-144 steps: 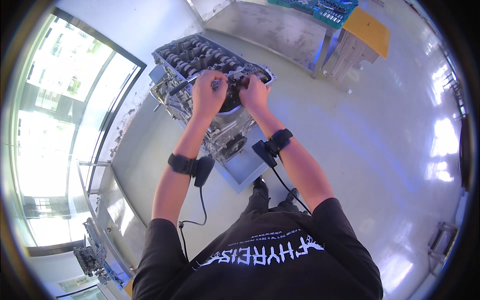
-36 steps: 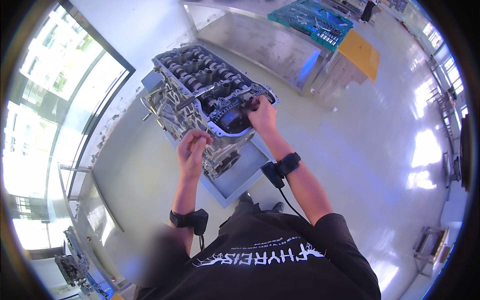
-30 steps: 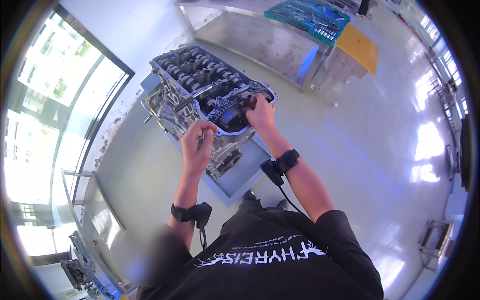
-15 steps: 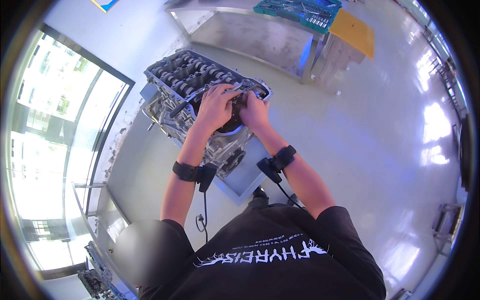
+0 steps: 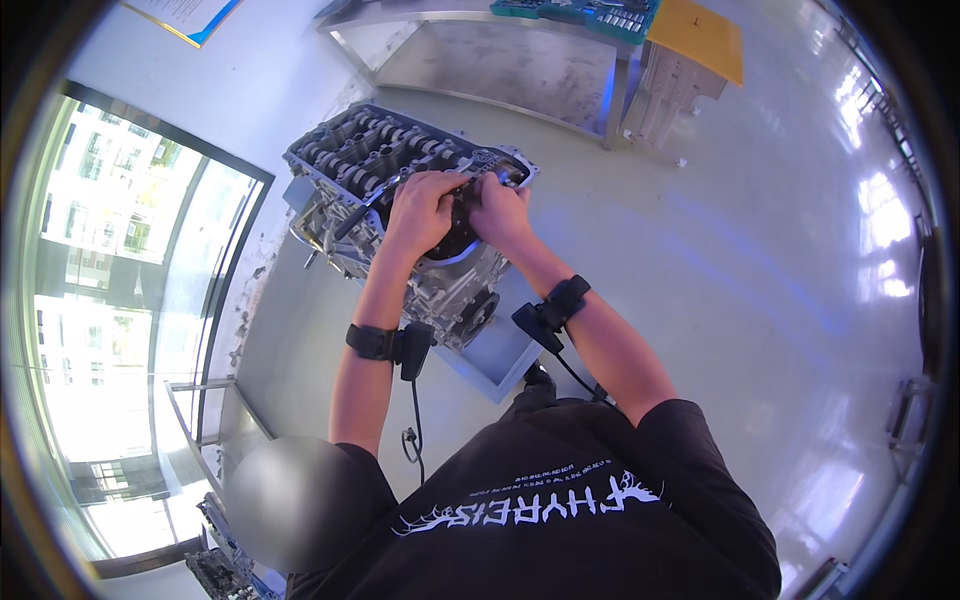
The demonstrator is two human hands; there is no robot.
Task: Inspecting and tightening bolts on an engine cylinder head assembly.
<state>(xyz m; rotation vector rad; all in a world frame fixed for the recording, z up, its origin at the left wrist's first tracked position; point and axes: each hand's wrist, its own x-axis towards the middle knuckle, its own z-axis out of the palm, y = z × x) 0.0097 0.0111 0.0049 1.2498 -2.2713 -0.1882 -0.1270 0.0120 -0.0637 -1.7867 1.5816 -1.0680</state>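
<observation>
An engine (image 5: 400, 160) with bare camshafts across its top stands in front of me. A ratchet wrench with a black grip (image 5: 352, 220) lies slantwise over its left side, its bright shaft running under my left hand. My left hand (image 5: 418, 210) is bent over the wrench near the dark front opening (image 5: 457, 238), its fingers toward the wrench's far end. Close beside it, my right hand (image 5: 502, 213) has its fingers curled in at the upper part of that opening. Whatever those right fingers grip is hidden.
Under the engine is a grey tray-like base (image 5: 497, 378). A metal bench (image 5: 490, 70) at the back carries a green socket-set case (image 5: 600, 18). Next to it stands a box with a yellow top (image 5: 697, 40). A metal-framed rack (image 5: 205, 412) is at lower left.
The whole view has shifted slightly. Both hands stay at the engine's front, and the right fingers look a little more curled in. The wrench keeps about the same slant.
</observation>
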